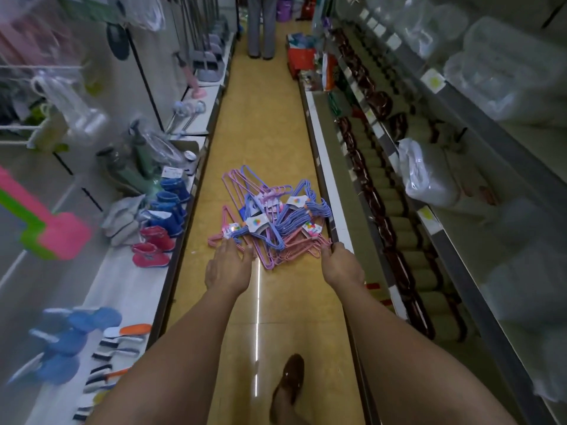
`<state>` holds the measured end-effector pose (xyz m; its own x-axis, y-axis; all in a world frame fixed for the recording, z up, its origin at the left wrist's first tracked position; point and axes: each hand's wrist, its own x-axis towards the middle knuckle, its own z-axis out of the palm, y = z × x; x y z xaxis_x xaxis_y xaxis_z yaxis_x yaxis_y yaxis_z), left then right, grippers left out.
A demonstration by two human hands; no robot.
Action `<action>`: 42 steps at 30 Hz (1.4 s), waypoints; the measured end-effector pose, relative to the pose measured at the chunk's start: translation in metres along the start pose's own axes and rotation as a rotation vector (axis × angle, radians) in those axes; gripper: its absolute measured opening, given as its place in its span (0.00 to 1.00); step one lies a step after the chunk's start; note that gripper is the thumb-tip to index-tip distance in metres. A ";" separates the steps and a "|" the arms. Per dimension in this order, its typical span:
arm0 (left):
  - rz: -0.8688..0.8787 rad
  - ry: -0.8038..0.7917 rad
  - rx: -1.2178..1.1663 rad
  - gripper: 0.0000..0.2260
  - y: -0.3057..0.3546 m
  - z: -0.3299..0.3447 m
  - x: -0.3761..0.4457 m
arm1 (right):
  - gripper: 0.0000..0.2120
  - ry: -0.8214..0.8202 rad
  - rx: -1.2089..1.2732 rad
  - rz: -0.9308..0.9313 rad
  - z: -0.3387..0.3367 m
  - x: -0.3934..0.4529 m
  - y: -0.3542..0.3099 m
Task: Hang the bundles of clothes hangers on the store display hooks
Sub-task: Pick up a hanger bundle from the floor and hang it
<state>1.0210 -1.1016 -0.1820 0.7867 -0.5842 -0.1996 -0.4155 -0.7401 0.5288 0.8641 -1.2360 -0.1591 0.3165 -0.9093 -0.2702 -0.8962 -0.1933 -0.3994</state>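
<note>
Item: bundles of clothes hangers (270,216), wire type, coated pink, lilac and blue, heaped loose on the yellow floor (260,124) of the aisle, ahead of you and nearer the right-hand shelf base (325,179).

Orientation: mixed. No shared long axis; the bundles cross one another, some hooks pointing up the aisle, others toward the right shelving. One blue bundle (310,207) runs diagonally from lower left to upper right.

Labels: each bundle carries a white card tag (256,223) with a multicoloured round mark. Any writing is too small to read.

Your left hand (228,265): palm down, fingers spread and loosely extended, tips touching the near-left edge of the heap at a pink bundle (228,236). It grips nothing.

Your right hand (340,265): fingers curled at the near-right edge of the heap, where the pink wires (302,248) end. You cannot tell whether it has closed on them.

Surroundings: small blue boots (171,204) and red boots (153,240) on the left shelf; a brown shoe (288,384) on your foot below.
</note>
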 end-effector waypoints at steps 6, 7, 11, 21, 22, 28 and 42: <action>-0.047 0.018 0.004 0.28 0.047 0.006 0.098 | 0.22 -0.014 0.002 -0.027 -0.020 0.107 -0.031; -0.047 0.020 0.003 0.27 0.056 0.009 0.113 | 0.22 -0.013 0.000 -0.031 -0.022 0.127 -0.036; -0.057 0.021 0.009 0.26 0.076 0.025 0.160 | 0.23 -0.025 -0.002 -0.036 -0.020 0.189 -0.047; -0.113 -0.021 -0.016 0.26 0.083 0.071 0.263 | 0.24 -0.062 -0.027 -0.036 0.007 0.303 -0.073; -0.112 -0.026 -0.015 0.26 0.084 0.074 0.275 | 0.24 -0.072 -0.042 -0.034 0.010 0.313 -0.078; -0.120 -0.058 -0.063 0.25 0.079 0.086 0.355 | 0.24 -0.103 -0.075 -0.033 0.028 0.382 -0.113; -0.305 -0.083 -0.130 0.28 -0.005 0.176 0.485 | 0.23 -0.278 -0.193 -0.105 0.146 0.521 -0.171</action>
<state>1.3246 -1.4397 -0.4267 0.8235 -0.3714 -0.4288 -0.1005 -0.8394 0.5341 1.2277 -1.6233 -0.3594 0.4589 -0.7506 -0.4754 -0.8881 -0.3710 -0.2716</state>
